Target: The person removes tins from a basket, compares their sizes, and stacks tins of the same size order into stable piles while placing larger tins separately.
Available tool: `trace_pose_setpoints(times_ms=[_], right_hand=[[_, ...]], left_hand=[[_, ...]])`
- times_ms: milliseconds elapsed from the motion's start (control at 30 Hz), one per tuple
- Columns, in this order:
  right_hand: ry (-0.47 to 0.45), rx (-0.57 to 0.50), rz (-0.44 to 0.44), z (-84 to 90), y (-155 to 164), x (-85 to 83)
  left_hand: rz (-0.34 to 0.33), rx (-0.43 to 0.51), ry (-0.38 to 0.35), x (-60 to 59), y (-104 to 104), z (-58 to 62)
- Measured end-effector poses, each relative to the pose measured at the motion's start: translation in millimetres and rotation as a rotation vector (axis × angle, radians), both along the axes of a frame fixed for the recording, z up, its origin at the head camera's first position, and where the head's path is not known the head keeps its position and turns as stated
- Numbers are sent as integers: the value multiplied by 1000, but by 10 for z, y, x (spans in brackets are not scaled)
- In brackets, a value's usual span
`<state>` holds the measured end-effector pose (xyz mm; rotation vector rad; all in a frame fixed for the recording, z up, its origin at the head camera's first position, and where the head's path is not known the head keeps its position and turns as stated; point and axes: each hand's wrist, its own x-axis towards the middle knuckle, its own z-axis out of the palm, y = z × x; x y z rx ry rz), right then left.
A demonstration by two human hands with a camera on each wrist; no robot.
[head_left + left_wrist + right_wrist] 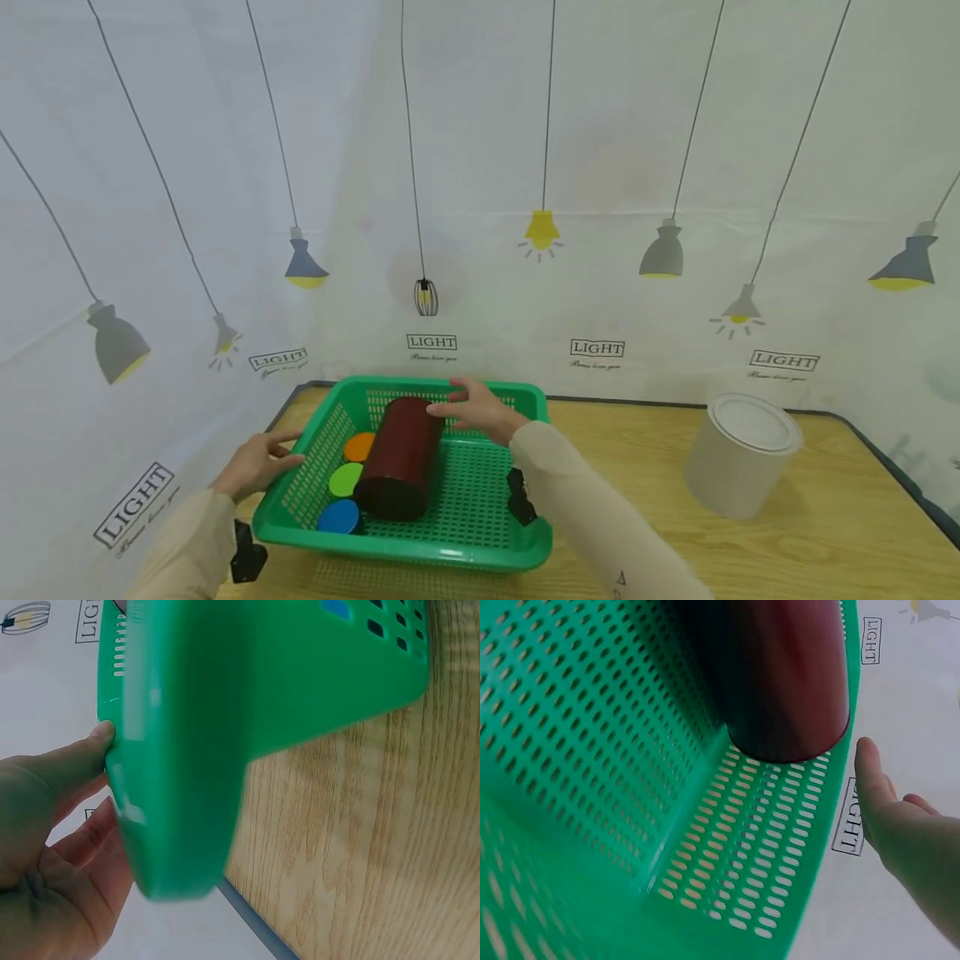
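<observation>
A green plastic basket with perforated walls stands on the table. My left hand holds its left rim; in the left wrist view the thumb lies on the rim and the fingers bend beneath. Inside the basket a dark red cylinder lies lengthwise. To its left sit three round pieces: orange, lime green and blue. Over the far side of the basket my right hand reaches with extended fingers, by the cylinder's far end. In the right wrist view that hand holds nothing.
A white lidded canister stands on the wooden table, right of the basket. Close behind the table's dark edge hangs a white backdrop printed with lamps. Black wrist straps are on both sleeves.
</observation>
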<state>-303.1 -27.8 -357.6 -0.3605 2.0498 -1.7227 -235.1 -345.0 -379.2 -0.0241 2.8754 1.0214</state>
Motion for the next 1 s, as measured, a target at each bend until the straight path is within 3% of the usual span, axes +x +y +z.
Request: trace_pose_setpoints(times_ms=[400,567,1000], right_hand=[[-82,-61,-87,-303,-234,-16],[-114,-78,-101,-340,-328,26],[-137,-42,-44,-439,-320,10]], left_hand=[[-8,35,-6,5,6,1],[-10,37,-5,5,-14,-6],[18,47,-45,11,-3,13]])
